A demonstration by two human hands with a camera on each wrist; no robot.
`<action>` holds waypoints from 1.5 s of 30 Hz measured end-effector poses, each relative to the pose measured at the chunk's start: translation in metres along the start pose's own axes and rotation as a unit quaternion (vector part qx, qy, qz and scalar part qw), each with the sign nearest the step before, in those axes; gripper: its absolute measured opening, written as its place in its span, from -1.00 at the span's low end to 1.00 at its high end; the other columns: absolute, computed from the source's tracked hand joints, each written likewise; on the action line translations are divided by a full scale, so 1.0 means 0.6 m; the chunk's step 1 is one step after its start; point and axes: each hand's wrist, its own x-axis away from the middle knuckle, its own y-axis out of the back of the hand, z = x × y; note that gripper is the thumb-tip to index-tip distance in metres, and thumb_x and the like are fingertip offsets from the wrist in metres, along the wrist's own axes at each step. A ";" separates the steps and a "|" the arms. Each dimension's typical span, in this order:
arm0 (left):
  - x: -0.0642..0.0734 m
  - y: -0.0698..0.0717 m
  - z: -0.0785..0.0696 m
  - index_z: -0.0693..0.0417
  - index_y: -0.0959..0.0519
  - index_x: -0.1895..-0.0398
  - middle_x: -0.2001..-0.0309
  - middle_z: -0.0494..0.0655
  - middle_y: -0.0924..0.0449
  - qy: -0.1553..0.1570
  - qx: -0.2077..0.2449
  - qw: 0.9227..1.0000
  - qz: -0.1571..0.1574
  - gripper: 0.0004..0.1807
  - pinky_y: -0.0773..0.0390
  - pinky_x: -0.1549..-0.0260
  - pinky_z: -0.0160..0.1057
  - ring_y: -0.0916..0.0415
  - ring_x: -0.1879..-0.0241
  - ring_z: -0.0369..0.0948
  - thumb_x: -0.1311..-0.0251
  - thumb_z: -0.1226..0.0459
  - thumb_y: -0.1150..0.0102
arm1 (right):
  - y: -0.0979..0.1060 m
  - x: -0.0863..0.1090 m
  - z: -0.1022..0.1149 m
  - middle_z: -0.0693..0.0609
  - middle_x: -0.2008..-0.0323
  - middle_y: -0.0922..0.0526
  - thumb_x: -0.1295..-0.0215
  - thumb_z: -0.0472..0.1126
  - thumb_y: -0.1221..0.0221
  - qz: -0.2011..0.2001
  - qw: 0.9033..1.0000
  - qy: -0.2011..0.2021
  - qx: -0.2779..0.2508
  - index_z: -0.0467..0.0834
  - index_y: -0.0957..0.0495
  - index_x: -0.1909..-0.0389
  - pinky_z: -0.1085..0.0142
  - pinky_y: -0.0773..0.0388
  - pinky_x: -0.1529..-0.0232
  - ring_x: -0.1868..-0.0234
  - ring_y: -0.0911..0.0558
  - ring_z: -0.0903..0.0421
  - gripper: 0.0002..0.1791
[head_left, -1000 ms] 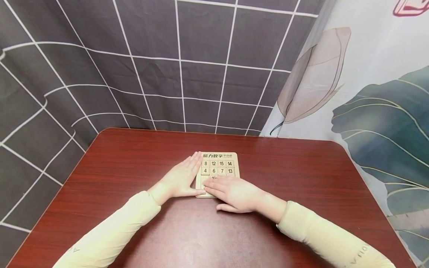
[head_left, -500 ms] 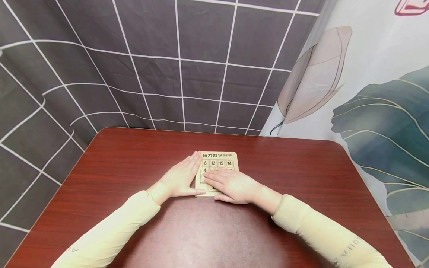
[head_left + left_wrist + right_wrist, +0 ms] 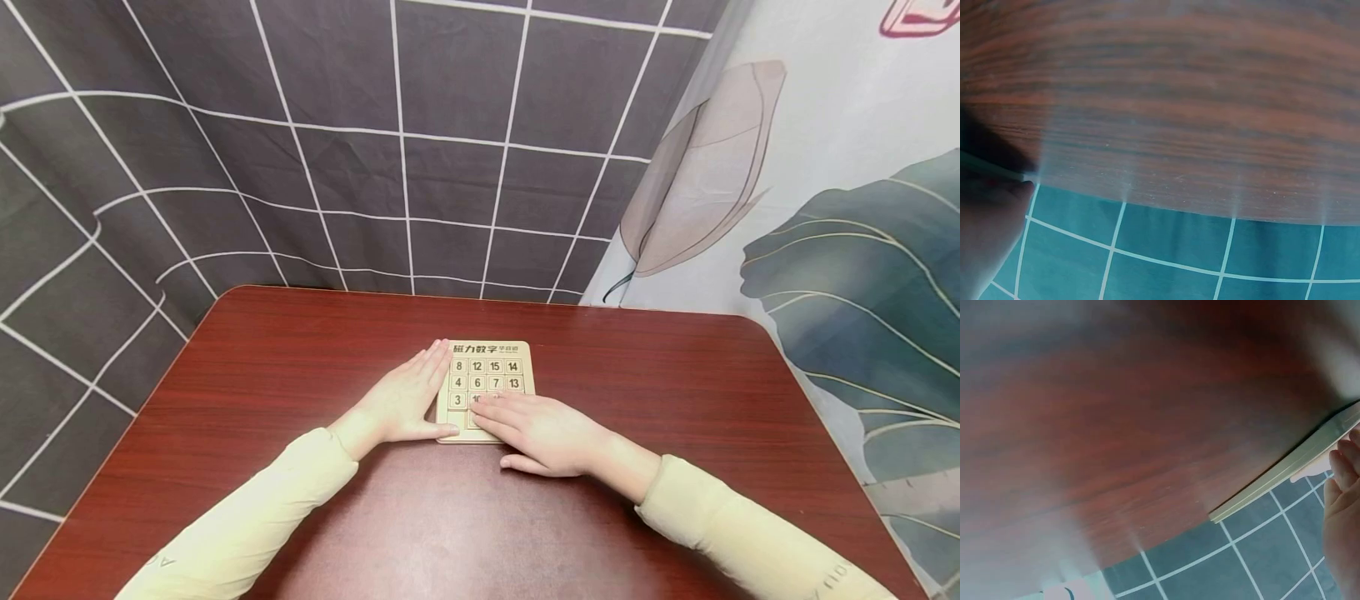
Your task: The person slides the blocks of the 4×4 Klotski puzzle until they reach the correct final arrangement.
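Note:
A pale wooden sliding number puzzle [image 3: 530, 367] lies flat on the table, with Chinese characters across its top. Rows of numbered tiles show: 8, 12, 15, 14, then 4, 6, 7, 13, with the 3 tile [image 3: 457, 401] below the 4. Under the 3, the bottom left slot [image 3: 456, 418] is bare. My left hand [image 3: 405, 402] lies along the puzzle's left edge, fingers straight, thumb spread at the lower left corner. The fingers of my right hand [image 3: 543, 433] reach straight over the lower right tiles, hiding several. The right wrist view shows the puzzle's side edge [image 3: 1279, 478] beside that hand.
The reddish-brown wooden table [image 3: 315, 333] extends around the puzzle. A dark curtain with a white grid [image 3: 457, 183] hangs behind it. On the right hangs a pale curtain with leaf prints [image 3: 862, 275].
My right hand went up over the tiles, then back down and to the right. The 3 tile now shows in the third row, where fingertips were before. My left hand stays put.

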 end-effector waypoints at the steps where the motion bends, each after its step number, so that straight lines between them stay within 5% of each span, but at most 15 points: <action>1: 0.000 0.000 0.000 0.53 -0.04 -0.62 -0.66 0.44 0.02 0.001 0.001 1.000 0.001 0.29 -0.17 -0.67 0.05 -0.01 -0.69 0.20 -0.26 -0.38 -0.19 | 0.000 0.003 0.001 -0.10 -0.51 -0.50 -0.53 0.14 -0.20 0.000 1.000 -0.001 0.000 -0.21 -0.41 -0.53 0.07 -0.44 -0.57 -0.54 -0.49 -0.04 -0.27; 26: -0.001 0.002 -0.004 0.49 0.02 -0.65 -0.69 0.40 0.09 0.012 0.006 1.000 0.024 0.35 -0.12 -0.69 0.04 0.07 -0.71 0.18 -0.24 -0.43 -0.17 | -0.008 -0.029 0.014 -0.07 -0.56 -0.44 -0.59 0.18 -0.08 0.030 1.000 0.008 0.005 -0.20 -0.33 -0.59 0.11 -0.34 -0.63 -0.59 -0.43 0.01 -0.25; 45: -0.003 -0.002 0.000 0.51 0.02 -0.64 -0.68 0.42 0.08 0.010 0.014 1.000 0.019 0.33 -0.09 -0.70 0.03 0.06 -0.71 0.19 -0.25 -0.40 -0.18 | 0.012 0.053 0.008 -0.10 -0.51 -0.51 -0.49 0.13 -0.23 0.004 1.000 -0.026 0.009 -0.22 -0.43 -0.51 0.08 -0.47 -0.55 -0.53 -0.50 -0.02 -0.27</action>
